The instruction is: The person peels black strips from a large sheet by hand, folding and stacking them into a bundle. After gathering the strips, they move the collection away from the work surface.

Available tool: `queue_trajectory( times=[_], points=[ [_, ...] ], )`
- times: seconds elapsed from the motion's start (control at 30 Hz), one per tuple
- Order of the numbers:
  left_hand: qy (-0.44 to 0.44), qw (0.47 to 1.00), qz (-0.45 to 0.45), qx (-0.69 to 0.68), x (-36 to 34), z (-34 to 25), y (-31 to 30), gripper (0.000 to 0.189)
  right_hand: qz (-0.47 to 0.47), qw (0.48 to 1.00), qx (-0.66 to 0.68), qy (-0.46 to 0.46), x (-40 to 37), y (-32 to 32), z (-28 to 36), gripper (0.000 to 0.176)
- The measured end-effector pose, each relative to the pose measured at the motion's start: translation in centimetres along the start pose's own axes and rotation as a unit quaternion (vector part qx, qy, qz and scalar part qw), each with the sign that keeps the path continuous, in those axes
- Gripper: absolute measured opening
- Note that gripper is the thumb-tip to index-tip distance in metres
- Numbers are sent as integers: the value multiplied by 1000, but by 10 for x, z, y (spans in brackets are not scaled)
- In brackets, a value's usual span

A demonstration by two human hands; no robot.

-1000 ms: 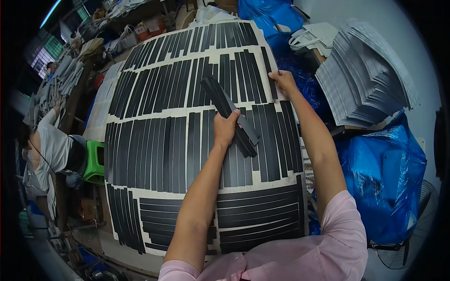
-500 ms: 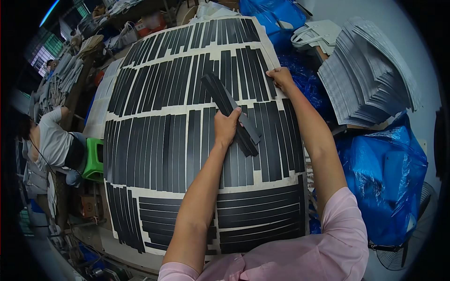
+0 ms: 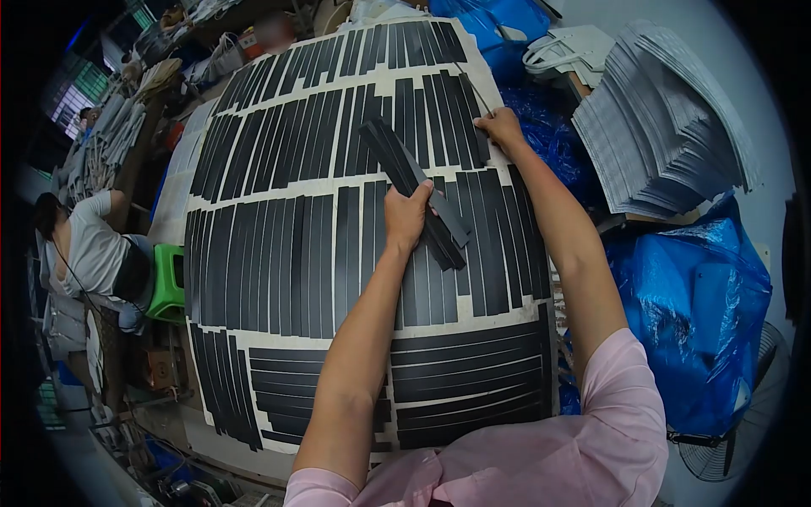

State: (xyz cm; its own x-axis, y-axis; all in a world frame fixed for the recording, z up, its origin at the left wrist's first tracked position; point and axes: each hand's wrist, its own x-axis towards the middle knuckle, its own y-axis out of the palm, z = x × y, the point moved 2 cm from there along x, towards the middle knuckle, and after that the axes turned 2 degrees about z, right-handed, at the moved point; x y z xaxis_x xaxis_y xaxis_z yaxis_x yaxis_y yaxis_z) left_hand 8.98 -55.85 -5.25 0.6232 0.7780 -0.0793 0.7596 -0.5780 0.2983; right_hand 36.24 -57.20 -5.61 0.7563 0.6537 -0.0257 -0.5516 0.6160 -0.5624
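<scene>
My left hand is closed around a bundle of flat black strips, held slantwise over the middle of the table. Several strips fan out past both sides of the fist. Farther out, near the table's right edge, my right hand pinches one end of a single thin strip, which stands nearly edge-on and points away from me. Beneath both hands, rows of black strips lie side by side on a pale board; most run away from me, while those in the nearest row mostly lie crosswise.
On the right stand a tall stack of grey sheets and a blue plastic-wrapped bundle, with a fan below. Another person sits at the left near a green stool. White bags lie at the far right.
My right hand has raised a strip off the right edge of the board; its far end now points up and away. My left hand keeps its bundle in nearly the same place.
</scene>
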Motion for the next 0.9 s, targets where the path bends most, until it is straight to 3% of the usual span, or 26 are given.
queue_trajectory(
  times=[0.2,0.3,0.5,0.57,0.67,0.9],
  points=[
    [12,1000,1,14,1,3,-2,14,12,1000,3,18,3,-2,-2,21],
    [5,1000,-1,10,1,3,-1,15,-11,998,59,-29,-1,-2,-2,22],
    [-3,1000,17,18,2,2,-2,16,-7,999,-15,-31,-2,-2,-2,26],
    [0,1000,14,6,2,3,-2,16,-72,977,-124,-159,2,1,-5,31],
    [1,1000,14,7,2,3,-2,16,-53,977,-172,-112,-2,1,6,35],
    [-1,1000,10,15,2,2,-2,17,-17,974,-204,-98,-7,-2,9,38]
  ],
)
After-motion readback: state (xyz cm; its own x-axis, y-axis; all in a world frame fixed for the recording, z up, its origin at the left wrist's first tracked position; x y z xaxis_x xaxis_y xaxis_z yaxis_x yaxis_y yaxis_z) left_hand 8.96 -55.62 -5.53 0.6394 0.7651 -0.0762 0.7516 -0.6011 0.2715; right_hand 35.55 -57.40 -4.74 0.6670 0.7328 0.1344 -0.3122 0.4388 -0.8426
